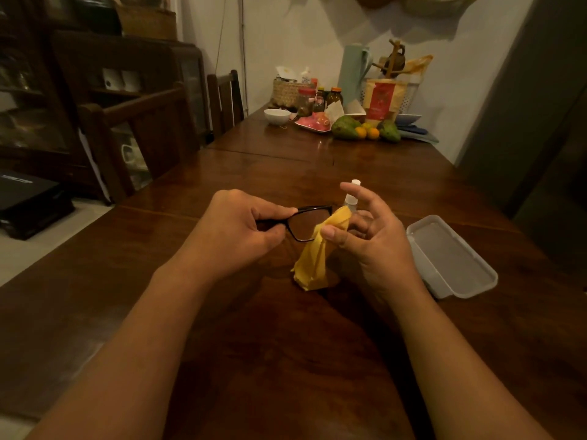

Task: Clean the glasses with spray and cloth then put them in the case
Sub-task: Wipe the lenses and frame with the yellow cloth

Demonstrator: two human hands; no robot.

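Holding a pair of black-framed glasses (306, 223) above a dark wooden table (286, 344), a person works with both bare hands. The left hand (241, 230) pinches the frame at the end nearest it, its fingers (273, 212) curled tight around the rim by the hinge. The right hand (371, 236) pinches a yellow cloth (313, 265) against the other side of the lens. Its thumb presses in front, and its remaining fingers (359, 192) are spread loosely, the index lifted. The cloth's loose end hangs down toward the table. A small white-capped spray bottle (351, 198) stands upright just behind the right hand, partly hidden by it. A clear plastic case (451, 255) lies on the table to the right of that hand, apart from it. Fruit (365, 130), jars and a white bowl (277, 115) crowd the table's far end, and a wooden chair (133, 134) stands along its left side.
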